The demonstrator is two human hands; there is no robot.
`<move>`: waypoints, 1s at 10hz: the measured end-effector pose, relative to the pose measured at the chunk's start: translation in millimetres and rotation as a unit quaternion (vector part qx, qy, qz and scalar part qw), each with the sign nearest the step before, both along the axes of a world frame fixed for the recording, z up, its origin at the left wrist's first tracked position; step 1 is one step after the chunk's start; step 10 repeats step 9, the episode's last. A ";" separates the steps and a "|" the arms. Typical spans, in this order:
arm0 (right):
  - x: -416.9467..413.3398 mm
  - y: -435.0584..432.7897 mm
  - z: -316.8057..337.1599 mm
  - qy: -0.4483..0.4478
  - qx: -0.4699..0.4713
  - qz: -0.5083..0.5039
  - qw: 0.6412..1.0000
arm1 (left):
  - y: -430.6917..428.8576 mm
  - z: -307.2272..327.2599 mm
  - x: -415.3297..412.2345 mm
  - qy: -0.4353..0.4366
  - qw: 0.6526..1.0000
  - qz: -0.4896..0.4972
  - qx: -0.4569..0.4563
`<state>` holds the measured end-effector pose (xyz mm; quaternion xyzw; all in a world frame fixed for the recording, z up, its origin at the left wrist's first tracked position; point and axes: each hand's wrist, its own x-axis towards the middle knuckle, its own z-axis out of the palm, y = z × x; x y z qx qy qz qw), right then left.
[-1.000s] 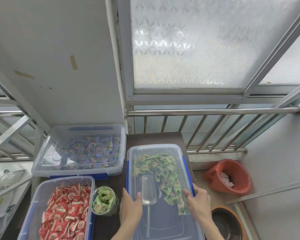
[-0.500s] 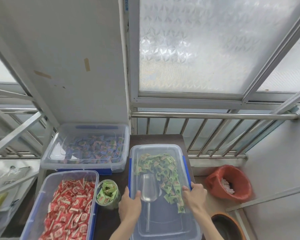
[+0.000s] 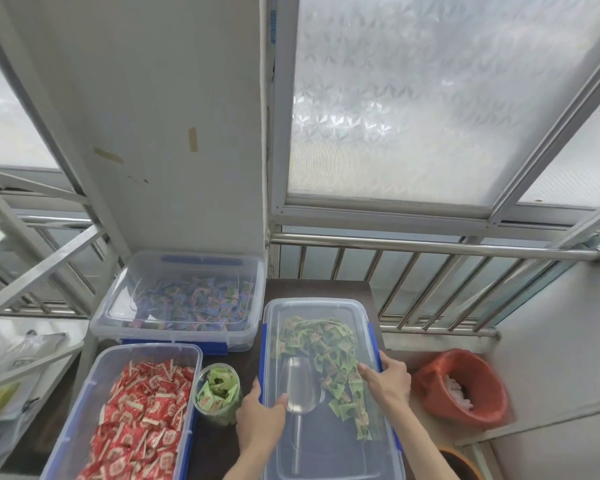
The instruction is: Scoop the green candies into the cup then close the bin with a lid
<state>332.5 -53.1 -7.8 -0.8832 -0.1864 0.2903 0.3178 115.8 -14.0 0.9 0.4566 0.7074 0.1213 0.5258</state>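
Now both hands stay pressed on the lid, left hand and right hand gripping opposite edges; between them the bin looks closed, cup beside the left already filled.

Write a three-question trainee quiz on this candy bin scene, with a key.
1. True or false: the lid lies on the green candy bin.
2. Which bin has no lid? A red candy bin, B blue candy bin.
3. Fill in: the cup holds ___ candies.

Key: 1 true, left hand and right hand pressing its sides; 2 A; 3 green.
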 end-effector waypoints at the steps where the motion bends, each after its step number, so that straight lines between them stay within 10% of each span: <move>1: -6.1 4.2 6.1 -0.001 0.021 -0.044 0.999 | 2.9 2.9 2.7 0.035 0.999 0.012 0.002; 4: -7.8 17.4 4.5 0.025 0.030 -0.151 0.988 | 1.9 -2.9 7.6 0.050 0.998 0.017 0.015; 7: -1.0 -10.1 11.0 0.061 0.051 0.041 0.996 | 1.9 1.4 -1.8 0.003 1.000 -0.031 0.001; 10: 19.5 -48.4 60.2 0.023 0.111 0.013 0.993 | 8.0 35.7 -28.0 -0.070 0.992 -0.108 0.011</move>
